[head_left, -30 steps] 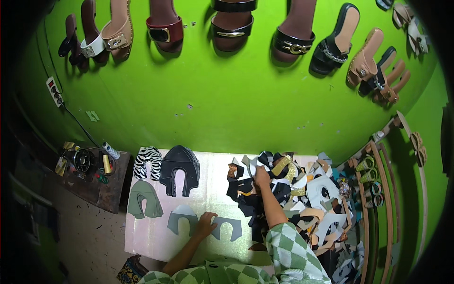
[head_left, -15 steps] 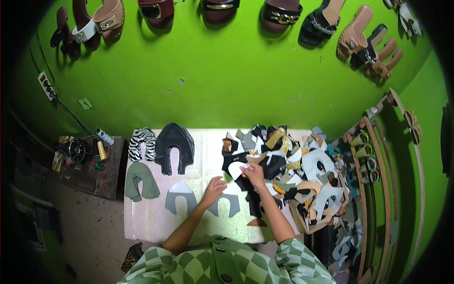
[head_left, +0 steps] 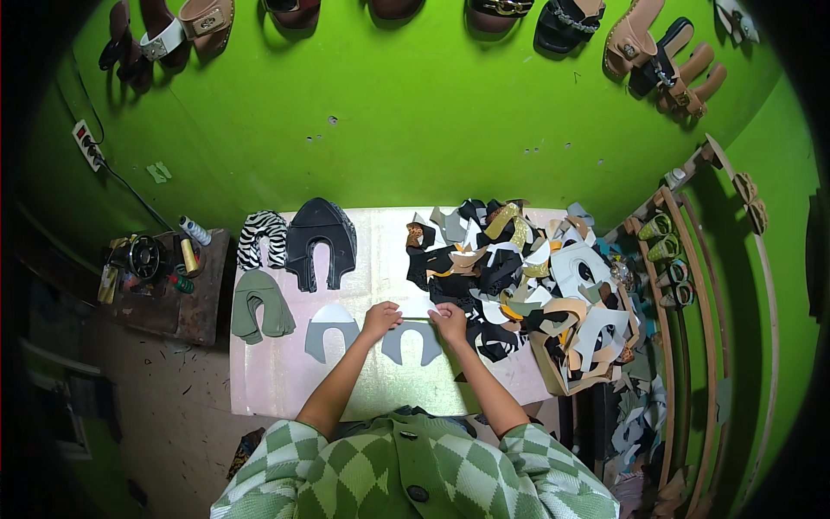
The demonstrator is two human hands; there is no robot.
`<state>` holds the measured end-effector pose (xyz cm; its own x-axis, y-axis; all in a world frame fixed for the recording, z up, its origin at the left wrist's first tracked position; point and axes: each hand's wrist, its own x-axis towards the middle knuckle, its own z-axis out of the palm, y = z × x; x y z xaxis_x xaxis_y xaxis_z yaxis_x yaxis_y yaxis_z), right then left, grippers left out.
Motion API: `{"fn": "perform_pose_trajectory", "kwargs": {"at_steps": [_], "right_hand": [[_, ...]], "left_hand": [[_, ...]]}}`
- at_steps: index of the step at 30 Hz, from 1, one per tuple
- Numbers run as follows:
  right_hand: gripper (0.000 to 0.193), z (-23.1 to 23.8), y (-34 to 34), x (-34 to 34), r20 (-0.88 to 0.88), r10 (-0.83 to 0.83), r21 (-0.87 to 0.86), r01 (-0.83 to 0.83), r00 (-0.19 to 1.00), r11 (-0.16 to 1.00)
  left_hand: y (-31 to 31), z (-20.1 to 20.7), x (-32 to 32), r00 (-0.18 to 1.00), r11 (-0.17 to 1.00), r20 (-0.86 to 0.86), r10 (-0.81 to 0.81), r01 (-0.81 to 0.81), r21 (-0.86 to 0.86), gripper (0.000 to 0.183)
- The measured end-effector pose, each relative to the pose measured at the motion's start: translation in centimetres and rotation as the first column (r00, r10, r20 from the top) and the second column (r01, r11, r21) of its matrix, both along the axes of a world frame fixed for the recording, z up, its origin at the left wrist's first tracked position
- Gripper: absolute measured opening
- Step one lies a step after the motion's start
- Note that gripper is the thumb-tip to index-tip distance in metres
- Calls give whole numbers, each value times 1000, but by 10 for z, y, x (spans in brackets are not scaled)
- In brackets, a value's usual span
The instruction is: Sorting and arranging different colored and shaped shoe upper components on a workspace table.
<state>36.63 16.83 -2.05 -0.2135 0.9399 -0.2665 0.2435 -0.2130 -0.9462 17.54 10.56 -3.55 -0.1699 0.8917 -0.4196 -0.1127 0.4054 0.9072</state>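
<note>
A white half-round piece of sheet material lies along the top of a grey U-shaped cut piece on the table. At its left end my left hand is closed with the fingertips on its edge. My right hand pinches the right end. Left of these lies a second grey U-shaped piece with a white half-round piece at its top. Beyond are stacks of U-shaped pieces: black, zebra-striped and olive green.
A heap of mixed offcuts covers the table's right side, spilling into a cardboard box. To the left stands a small dark table with thread spools. Sandals hang on the green wall; a wooden rack stands right.
My right hand has brought the white piece from the offcut heap down to the grey piece's top. My left hand has moved up to its other end. The view has tilted down slightly.
</note>
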Motion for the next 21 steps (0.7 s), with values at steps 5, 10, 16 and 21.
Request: {"fn": "perform_pose_trajectory", "kwargs": {"at_steps": [5,10,16,21], "right_hand": [[16,-25,-1,12,199,41,85,-59,979,995],[18,-33,-3,10,238,87,96,-112,967,989],[20,-26,-6,10,416,27,180,-111,909,977],[19,-28,-6,12,413,25,166,-102,911,981]], "left_hand": [[-6,-1,4,941,1000,-340,-6,9,7,16],[-11,-1,8,759,999,-650,23,-41,-12,17],[-13,1,7,735,998,-678,6,-47,-41,17],[-14,9,11,721,996,-693,11,-68,-54,15]]}}
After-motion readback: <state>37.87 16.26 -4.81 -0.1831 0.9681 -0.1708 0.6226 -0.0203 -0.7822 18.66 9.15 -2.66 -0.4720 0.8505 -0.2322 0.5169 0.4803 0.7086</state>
